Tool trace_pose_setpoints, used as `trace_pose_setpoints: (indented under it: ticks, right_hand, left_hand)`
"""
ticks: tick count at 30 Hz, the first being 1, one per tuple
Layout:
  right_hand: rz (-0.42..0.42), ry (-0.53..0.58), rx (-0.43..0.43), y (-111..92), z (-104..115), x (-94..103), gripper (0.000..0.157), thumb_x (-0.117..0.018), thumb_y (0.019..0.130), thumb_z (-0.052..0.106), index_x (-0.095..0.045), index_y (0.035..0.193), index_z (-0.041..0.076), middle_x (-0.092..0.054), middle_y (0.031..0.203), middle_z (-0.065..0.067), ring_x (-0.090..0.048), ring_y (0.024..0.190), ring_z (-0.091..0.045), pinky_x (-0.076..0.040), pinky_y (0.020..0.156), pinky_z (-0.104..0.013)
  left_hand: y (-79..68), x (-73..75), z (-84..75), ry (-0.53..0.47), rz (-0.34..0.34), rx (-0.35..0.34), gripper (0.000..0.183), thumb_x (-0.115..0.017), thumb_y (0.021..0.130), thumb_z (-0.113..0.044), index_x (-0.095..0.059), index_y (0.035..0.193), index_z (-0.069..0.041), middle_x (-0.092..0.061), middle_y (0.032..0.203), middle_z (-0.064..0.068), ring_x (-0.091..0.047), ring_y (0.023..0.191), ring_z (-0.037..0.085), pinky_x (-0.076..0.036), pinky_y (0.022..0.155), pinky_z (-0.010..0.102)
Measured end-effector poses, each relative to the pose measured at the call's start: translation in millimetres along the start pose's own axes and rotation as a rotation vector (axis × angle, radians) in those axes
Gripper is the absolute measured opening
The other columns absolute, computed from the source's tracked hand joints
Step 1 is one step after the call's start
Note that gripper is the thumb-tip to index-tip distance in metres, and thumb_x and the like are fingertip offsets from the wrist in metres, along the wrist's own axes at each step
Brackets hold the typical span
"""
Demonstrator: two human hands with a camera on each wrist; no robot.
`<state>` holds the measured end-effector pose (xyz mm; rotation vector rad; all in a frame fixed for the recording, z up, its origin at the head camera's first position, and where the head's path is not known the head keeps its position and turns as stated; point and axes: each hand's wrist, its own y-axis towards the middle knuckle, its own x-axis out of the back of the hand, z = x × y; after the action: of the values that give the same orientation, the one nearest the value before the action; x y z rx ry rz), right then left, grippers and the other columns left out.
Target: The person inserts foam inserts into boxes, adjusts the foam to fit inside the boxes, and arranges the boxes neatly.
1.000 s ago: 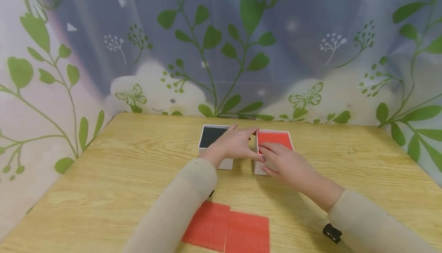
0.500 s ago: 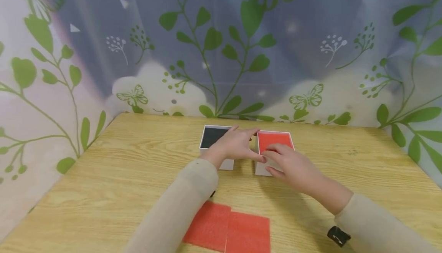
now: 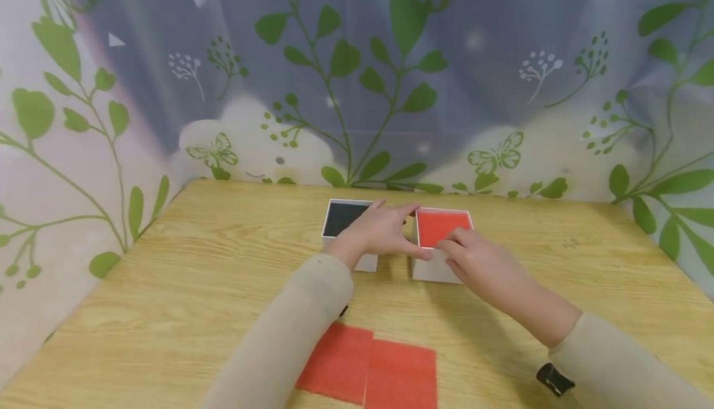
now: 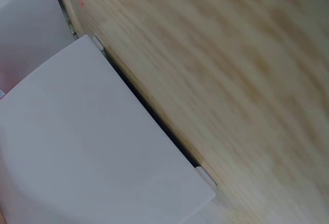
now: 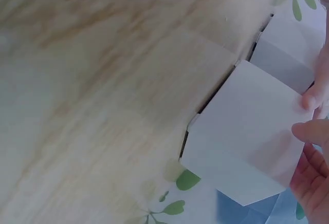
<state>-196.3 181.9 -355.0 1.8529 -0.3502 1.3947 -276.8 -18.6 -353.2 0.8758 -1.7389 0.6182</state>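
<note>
Two white open-topped boxes stand side by side. The right box [image 3: 437, 266] has a red square sheet [image 3: 437, 228] lying flat near its rim, and the left box [image 3: 366, 263] shows a black surface [image 3: 341, 218] inside. My left hand [image 3: 375, 232] reaches across in front of the left box and holds the right box by its left side, thumb at the front corner and fingers at the back one. My right hand [image 3: 480, 266] rests its bent fingertips over the front rim by the red sheet, with the thumb outside at the front wall. The fingertips inside are partly hidden.
Nearer me on the wooden table [image 3: 195, 310] lie two red square sheets, a left sheet [image 3: 343, 362] and a right sheet [image 3: 400, 375], edge against edge. My left sleeve covers part of the left sheet. A patterned cloth [image 3: 357, 74] hangs behind the table.
The right hand has moved a little to the right along the front rim, uncovering more of the red sheet and the box's front wall. The left hand stays at the box.
</note>
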Motion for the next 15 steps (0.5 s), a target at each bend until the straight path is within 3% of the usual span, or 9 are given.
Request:
trace_pose_setpoints:
  ticks: [6, 11, 15]
  right_hand:
    - [-0.045, -0.026, 0.048, -3, -7, 4.5, 0.024, -0.077, 0.069, -0.002, -0.066, 0.09, 0.004, -0.054, 0.081, -0.004, -0.053, 0.069, -0.018, -0.049, 0.057, -0.031]
    - [-0.115, -0.101, 0.069, -9, -15, 4.7, 0.023, -0.08, 0.065, -0.001, -0.064, 0.08, 0.004, -0.055, 0.075, -0.004, -0.054, 0.069, -0.021, -0.047, 0.072, -0.041]
    - [-0.098, -0.107, 0.067, -9, -17, 3.2, 0.021, -0.08, 0.067, 0.001, -0.065, 0.082, 0.004, -0.056, 0.077, -0.004, -0.055, 0.071, -0.021, -0.047, 0.075, -0.041]
  left_hand:
    - [0.0, 0.2, -1.8, -0.017, 0.014, -0.003, 0.102, -0.061, 0.069, -0.072, -0.028, 0.148, -0.016, -0.047, 0.138, -0.005, -0.048, 0.12, 0.007, -0.003, 0.113, 0.038]
    - [-0.3, 1.6, -1.9, -0.012, 0.008, 0.008, 0.102, -0.062, 0.068, -0.073, -0.029, 0.147, -0.018, -0.049, 0.136, -0.006, -0.049, 0.118, 0.007, -0.003, 0.113, 0.036]
    - [-0.4, 2.3, 0.7, -0.007, 0.006, 0.01, 0.103, -0.062, 0.068, -0.073, -0.028, 0.148, -0.018, -0.049, 0.136, -0.004, -0.049, 0.118, 0.008, -0.004, 0.113, 0.038]
